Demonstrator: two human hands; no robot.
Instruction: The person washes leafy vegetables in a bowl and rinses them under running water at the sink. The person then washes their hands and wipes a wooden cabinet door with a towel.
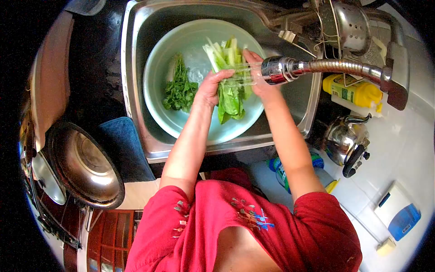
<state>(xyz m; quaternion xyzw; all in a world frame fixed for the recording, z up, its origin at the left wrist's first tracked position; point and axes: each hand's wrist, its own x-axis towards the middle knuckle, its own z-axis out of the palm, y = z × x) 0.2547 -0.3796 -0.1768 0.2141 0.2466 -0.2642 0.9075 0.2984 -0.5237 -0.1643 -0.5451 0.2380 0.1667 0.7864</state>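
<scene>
A bunch of leafy greens (232,100) with pale stalks is held over a pale green basin (151,97). My left hand (212,86) is closed around its left side, thumb across the stalks. On the other side my right hand (258,72) grips the bunch, its fingers partly hidden behind the stalks and the tap. Water sprays from the tap head (276,70) onto the greens and my hands. A bunch of leafy herbs (179,88) lies at the left inside the basin, which has water in it.
The basin sits in a steel sink (128,68). On the left are a wok (88,165) and a dark blue cloth (124,145). A yellow bottle (353,90), a metal kettle (344,140) and a blue box (404,221) stand on the right.
</scene>
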